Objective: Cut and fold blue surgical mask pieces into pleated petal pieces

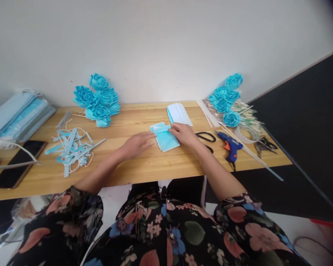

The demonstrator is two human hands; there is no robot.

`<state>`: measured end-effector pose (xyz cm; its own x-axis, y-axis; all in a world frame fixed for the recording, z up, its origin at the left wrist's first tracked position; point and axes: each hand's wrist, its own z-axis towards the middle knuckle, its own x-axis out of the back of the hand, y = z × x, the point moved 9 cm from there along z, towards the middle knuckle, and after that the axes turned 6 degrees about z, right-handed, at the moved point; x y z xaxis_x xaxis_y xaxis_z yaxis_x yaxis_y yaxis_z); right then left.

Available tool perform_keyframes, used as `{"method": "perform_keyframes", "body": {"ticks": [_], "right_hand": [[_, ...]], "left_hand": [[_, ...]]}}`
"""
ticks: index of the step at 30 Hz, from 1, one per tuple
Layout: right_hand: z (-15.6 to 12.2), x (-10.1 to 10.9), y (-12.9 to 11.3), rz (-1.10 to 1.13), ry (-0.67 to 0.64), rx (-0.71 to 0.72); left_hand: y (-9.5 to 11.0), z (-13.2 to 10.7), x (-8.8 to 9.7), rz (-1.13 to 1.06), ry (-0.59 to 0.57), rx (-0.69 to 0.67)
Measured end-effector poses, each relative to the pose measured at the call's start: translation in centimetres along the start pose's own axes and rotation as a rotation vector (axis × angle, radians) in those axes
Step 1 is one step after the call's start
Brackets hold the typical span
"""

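In the middle of the table lies a small pile of light-blue mask fabric pieces (167, 141), the top one partly folded. My right hand (184, 133) pinches the upper right edge of the top fabric piece between thumb and fingers. My left hand (138, 145) rests palm down at the pile's left side, fingers stretched out, their tips at or just beside its edge. Behind my right hand stands a stack of white and blue folded fabric (180, 113). Black-handled scissors (206, 137) lie right of my right hand, their blades hidden.
Blue fabric roses stand at the left back (100, 98) and right back (224, 98). Cut strips and loops (73, 149), a phone (19, 162) and stacked face masks (19, 114) lie left. A blue glue gun (230, 146), clear tape roll (246, 133), pliers (265, 146) and sticks lie right.
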<state>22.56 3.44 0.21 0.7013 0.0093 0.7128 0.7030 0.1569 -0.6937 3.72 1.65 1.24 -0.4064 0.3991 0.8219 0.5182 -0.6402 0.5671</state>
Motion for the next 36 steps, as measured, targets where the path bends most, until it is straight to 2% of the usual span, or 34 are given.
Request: {"method": "perform_keyframes", "body": {"ticks": [4, 8, 11, 14, 16, 21, 23, 25, 27, 28, 29, 31, 33, 34, 36], "right_hand": [[-0.7, 0.9, -0.4, -0.079, 0.064, 0.029], [-1.3, 2.1, -0.6, -0.188, 0.207, 0.064], [-1.7, 2.7, -0.7, -0.169, 0.289, 0.108], [-2.1, 4.3, -0.5, -0.057, 0.449, 0.110], [-2.2, 5.5, 0.3, 0.054, 0.551, 0.050], [-1.8, 6.5, 3.0, 0.459, 0.632, -0.132], [-1.5, 6.6, 3.6, 0.635, 0.646, -0.168], [-1.2, 6.8, 3.4, 0.741, 0.639, -0.175], [-0.8, 7.3, 2.4, 0.778, 0.632, -0.142], [-0.7, 7.6, 1.7, 0.781, 0.637, -0.114], [-0.7, 7.8, 1.0, 0.772, 0.640, -0.081], [-0.7, 7.9, -0.7, 0.718, 0.639, -0.010], [-0.6, 7.1, -2.6, 0.615, 0.570, 0.079], [-0.6, 6.3, -3.7, 0.549, 0.503, 0.139], [-0.7, 4.3, -5.9, 0.408, 0.331, 0.289]], "left_hand": [[-1.3, 2.0, -1.1, 0.207, -0.010, 0.043], [-0.6, 2.9, -2.3, 0.352, -0.009, 0.032], [0.0, 3.3, -3.2, 0.431, 0.003, 0.013], [0.4, 3.7, -3.8, 0.469, 0.031, -0.007], [0.4, 4.1, -4.2, 0.450, 0.032, -0.019], [0.2, 5.8, -4.2, 0.313, 0.048, -0.042], [0.1, 6.2, -3.2, 0.204, 0.118, -0.034], [0.0, 6.1, -1.1, 0.048, 0.255, -0.003], [-0.3, 5.5, 0.9, -0.170, 0.388, 0.065], [-0.6, 5.3, 1.1, -0.333, 0.389, 0.103], [-0.8, 5.2, 0.8, -0.533, 0.340, 0.138], [-0.3, 5.4, -0.8, -0.947, 0.163, 0.176], [0.1, 5.5, -2.0, -1.267, 0.032, 0.208], [0.0, 5.6, -2.3, -1.379, 0.011, 0.228], [-0.9, 5.7, -2.2, -1.516, 0.044, 0.272]]}}
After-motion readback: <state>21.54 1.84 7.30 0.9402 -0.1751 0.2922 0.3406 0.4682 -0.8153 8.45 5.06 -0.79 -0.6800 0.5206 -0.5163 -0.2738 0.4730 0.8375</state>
